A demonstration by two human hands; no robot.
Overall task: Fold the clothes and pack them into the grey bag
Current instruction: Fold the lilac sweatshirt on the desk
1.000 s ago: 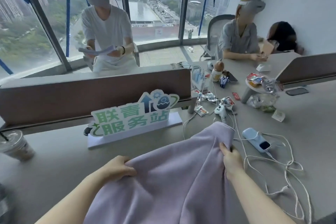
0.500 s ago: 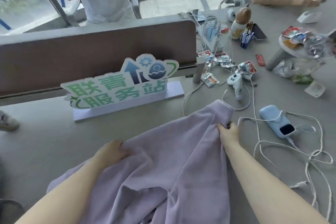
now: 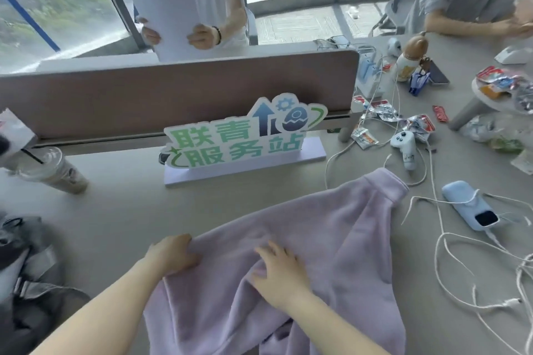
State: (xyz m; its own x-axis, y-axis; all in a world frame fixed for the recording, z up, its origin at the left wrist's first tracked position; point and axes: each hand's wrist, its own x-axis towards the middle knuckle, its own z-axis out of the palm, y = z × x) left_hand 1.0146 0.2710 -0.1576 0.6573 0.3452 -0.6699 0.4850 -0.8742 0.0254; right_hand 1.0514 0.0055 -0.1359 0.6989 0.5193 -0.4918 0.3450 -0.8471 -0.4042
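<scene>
A lilac fleece garment (image 3: 340,228) lies spread on the grey table (image 3: 115,210) in front of me, its far corner reaching toward the cables. My left hand (image 3: 173,252) grips the garment's left edge with curled fingers. My right hand (image 3: 278,271) rests flat on the cloth near its middle, fingers spread. The grey bag (image 3: 26,282) sits at the left edge of the view, dark and partly cut off.
A green-and-white sign (image 3: 242,135) stands ahead by a brown divider (image 3: 173,89). An iced drink cup (image 3: 52,168) stands at left. At right lie a blue power bank (image 3: 470,209), white cables (image 3: 450,251), a controller (image 3: 405,147) and snack wrappers. Two people stand or sit beyond the table.
My right hand has let go of the garment's right edge and moved left onto its middle. The view has shifted, bringing the bag and cup in at left.
</scene>
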